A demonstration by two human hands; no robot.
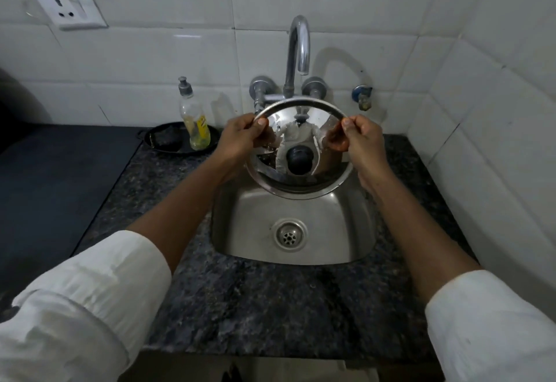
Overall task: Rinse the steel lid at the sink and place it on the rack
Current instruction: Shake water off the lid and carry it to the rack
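Note:
A round steel lid with a black knob at its centre is held tilted toward me above the back of the steel sink. My left hand pinches the lid's upper left rim. My right hand grips the upper right rim. The curved tap stands just behind the lid, and no water is seen running from it. No rack is in view.
A dish soap bottle stands in a black tray with a dark scrubber, left of the tap. The speckled granite counter surrounds the sink. White tiled walls rise behind and to the right, with a wall socket at upper left.

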